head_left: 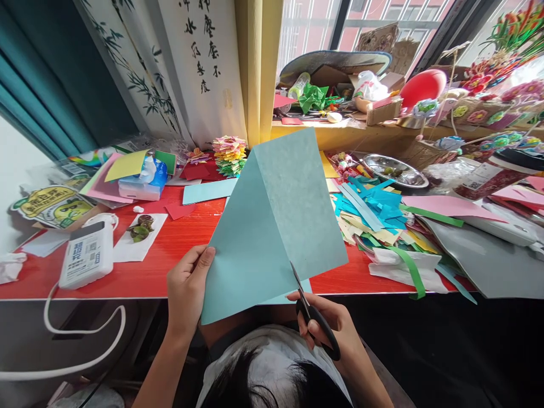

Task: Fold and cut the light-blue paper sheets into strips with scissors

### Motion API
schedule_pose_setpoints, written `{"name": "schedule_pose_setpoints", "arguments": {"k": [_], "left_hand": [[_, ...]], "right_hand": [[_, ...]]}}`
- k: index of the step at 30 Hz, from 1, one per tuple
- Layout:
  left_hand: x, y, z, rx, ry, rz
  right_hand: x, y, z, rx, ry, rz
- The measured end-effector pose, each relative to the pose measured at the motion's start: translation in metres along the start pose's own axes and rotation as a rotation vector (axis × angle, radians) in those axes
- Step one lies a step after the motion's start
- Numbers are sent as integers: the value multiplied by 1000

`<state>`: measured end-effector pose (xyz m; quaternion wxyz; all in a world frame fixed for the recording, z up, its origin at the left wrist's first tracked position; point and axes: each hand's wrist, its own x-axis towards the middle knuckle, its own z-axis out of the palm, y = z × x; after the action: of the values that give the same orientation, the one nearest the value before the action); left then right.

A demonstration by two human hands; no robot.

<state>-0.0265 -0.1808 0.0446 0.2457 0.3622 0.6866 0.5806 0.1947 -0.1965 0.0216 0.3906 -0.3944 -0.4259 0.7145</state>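
Observation:
A large sheet of light blue paper (246,243) with a crease down its middle is held up over the table's front edge. My left hand (187,283) pinches its left edge, thumb on top. In my right hand (331,328) are black-handled scissors (317,320), with the fingers in and around the handles. The scissor blades point up and away, at the lower edge of the paper near the crease. Whether the blades are parted there I cannot tell. Part of another light blue sheet shows below the held one.
Blue and cream paper strips (369,204) lie heaped on the red table (140,280) to the right, near a metal dish (395,170) and a cup (493,175). A white power strip (87,255) and a tissue pack (144,178) are at the left. Craft items crowd the windowsill.

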Motion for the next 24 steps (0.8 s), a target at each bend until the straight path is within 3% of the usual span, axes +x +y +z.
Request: {"name": "schedule_pose_setpoints", "arguments": {"k": [9,15,24], "left_hand": [[-2,-1,1,-2,-30,-4],[-2,-1,1,14,-19,5],[-2,1,2,25,-18,0]], "right_hand": [[2,4,-1,-2,44,-12],[3,6,-6,-14,-31,-10],[2,4,-5,-29,-27,-1]]}}
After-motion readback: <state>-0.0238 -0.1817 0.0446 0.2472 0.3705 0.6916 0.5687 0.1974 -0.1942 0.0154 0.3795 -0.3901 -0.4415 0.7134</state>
